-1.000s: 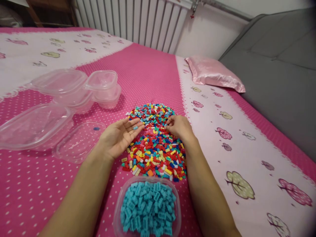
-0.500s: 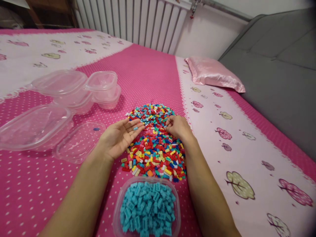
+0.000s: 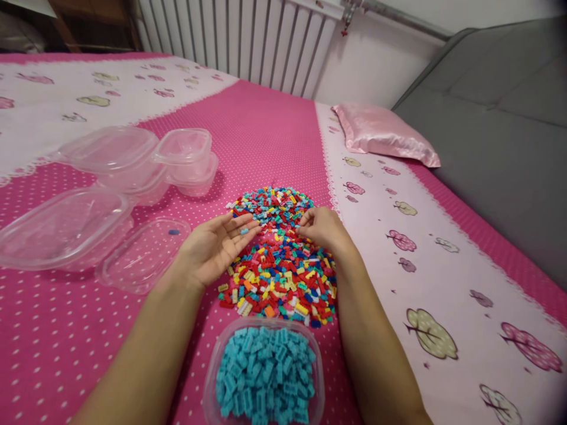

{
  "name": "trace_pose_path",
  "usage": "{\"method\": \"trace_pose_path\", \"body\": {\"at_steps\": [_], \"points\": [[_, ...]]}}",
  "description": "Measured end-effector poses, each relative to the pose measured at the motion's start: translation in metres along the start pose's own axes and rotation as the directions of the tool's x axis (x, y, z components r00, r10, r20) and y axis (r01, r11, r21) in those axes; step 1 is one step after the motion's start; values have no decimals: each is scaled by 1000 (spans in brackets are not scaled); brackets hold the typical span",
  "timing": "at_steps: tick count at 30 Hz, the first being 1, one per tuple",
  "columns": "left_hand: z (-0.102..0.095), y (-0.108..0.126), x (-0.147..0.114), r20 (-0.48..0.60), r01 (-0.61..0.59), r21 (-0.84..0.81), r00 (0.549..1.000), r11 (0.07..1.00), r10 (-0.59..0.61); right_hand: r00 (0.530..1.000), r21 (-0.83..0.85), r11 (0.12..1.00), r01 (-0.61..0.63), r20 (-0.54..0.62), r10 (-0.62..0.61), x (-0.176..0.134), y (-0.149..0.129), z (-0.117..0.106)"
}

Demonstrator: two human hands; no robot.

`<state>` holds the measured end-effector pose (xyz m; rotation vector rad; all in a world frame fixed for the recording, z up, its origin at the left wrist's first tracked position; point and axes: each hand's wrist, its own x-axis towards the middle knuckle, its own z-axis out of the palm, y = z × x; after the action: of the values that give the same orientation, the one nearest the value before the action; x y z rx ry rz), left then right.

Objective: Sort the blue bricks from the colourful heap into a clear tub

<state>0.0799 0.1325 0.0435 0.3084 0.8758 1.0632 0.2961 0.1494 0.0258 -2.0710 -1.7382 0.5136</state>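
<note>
My left hand (image 3: 217,248) is turned palm up beside the piles, its fingers stretched out. A small light-blue toy brick (image 3: 244,231) lies across those fingers. Thumb and fingers of my right hand (image 3: 322,229) are pinched together at the right side of the far pile; what is between the tips is too small to make out. Mixed toy bricks of many colours form a far pile (image 3: 277,203) and a wider near pile (image 3: 283,277). Closest to me, a clear plastic tub (image 3: 209,378) holds a heap of light-blue bricks (image 3: 266,372).
Stacked clear containers (image 3: 66,227) stand at the left, with smaller ones (image 3: 186,147) behind. A clear lid (image 3: 142,260) bears one dark-blue brick (image 3: 173,232). A pink pillow (image 3: 383,133) lies at the right, by the grey headboard (image 3: 496,106). Behind the bed is a white radiator (image 3: 239,41).
Both hands stay in nearly the same place and pose. The whole view has shifted very slightly.
</note>
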Motion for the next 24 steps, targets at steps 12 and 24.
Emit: {"method": "trace_pose_path", "body": {"at_steps": [12, 24], "points": [[3, -3, -4, 117, 142, -23, 983, 990, -139, 904, 541, 747, 386, -62, -422, -21, -40, -3], [4, -4, -5, 121, 159, -19, 980, 987, -156, 967, 240, 961, 136, -245, -75, -7, -14, -11]]}}
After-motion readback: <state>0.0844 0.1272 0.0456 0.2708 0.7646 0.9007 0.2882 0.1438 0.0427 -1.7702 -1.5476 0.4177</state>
